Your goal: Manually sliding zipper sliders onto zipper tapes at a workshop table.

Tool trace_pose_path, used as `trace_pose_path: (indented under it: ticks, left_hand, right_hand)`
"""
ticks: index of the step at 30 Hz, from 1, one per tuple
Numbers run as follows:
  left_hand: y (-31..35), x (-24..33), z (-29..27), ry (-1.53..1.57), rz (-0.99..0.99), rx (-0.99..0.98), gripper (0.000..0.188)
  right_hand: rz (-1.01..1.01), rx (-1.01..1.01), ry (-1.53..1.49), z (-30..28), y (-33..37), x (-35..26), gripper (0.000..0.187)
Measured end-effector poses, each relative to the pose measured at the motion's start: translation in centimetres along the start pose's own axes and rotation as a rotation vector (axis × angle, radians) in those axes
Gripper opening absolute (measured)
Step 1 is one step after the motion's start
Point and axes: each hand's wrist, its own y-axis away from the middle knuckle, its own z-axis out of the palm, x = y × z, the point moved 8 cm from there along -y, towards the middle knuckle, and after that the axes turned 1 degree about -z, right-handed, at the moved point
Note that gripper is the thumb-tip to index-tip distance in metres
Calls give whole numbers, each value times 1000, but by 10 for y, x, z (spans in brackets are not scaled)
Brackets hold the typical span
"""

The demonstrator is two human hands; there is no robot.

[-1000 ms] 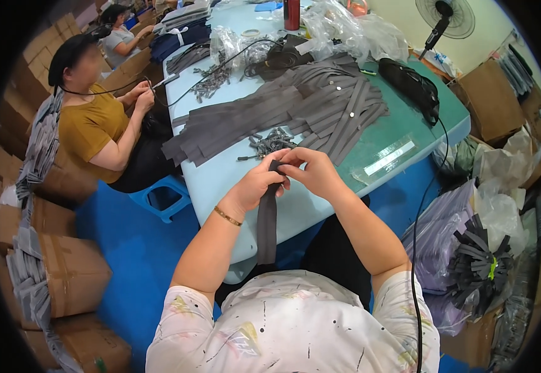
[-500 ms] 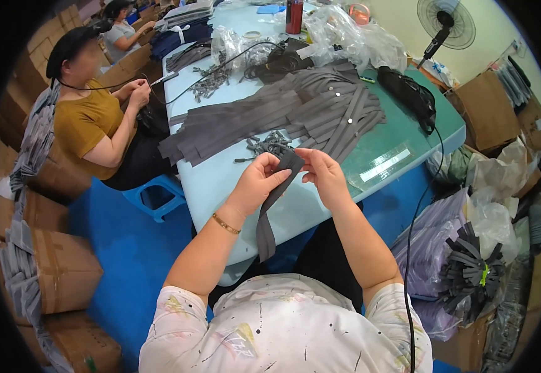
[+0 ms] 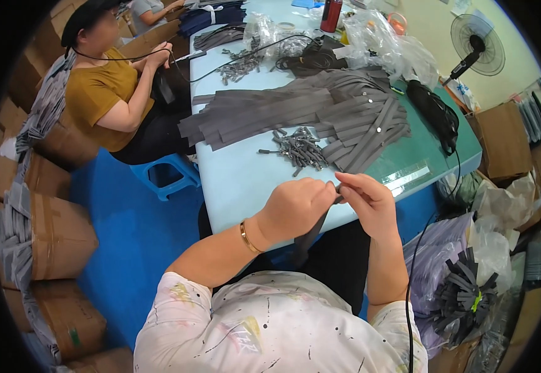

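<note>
My left hand is closed round a dark grey strip that looks like zipper tape. Its loose end hangs down over the table's near edge toward my lap. The fingertips of my right hand pinch the strip's upper end, right against my left fingers. Whatever small part lies between the fingertips is hidden. Just beyond my hands sits a heap of small dark zipper pulls with metal bits. Behind that heap, many similar grey strips are spread in overlapping rows across the table.
A co-worker in a mustard top sits on a blue stool at the left. Further back are another heap of pulls, plastic bags and a red bottle. A black bag lies right; cartons stand left.
My hands have come nearer my body and closed together on the strip's upper end, which stood flat and visible before. The view has shifted, so the table appears further right.
</note>
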Motion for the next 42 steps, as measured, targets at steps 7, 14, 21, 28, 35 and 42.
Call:
trace_pose_path:
  ticks: [7, 14, 21, 28, 35, 42]
  left_hand:
    - [-3, 33, -31, -171, 266, 138, 24]
    - [-5, 11, -38, 383, 34, 268, 12]
    - [12, -78, 22, 939, -586, 252, 14]
    - [32, -129, 15, 833, -789, 350, 16]
    - [39, -162, 33, 967, -948, 293, 14]
    - [39, -141, 51, 1006, -926, 9, 15]
  right_hand:
    - [151, -29, -946, 24, 14, 36, 24]
    - [254, -66, -533, 46, -13, 55, 19]
    - [-369, -362, 1065, 85, -74, 150, 6]
    - [-596, -364, 1497, 109, -77, 64, 18]
    - [-483, 35, 844, 62, -104, 63, 15]
    - [-133, 358, 348, 2, -83, 90, 11]
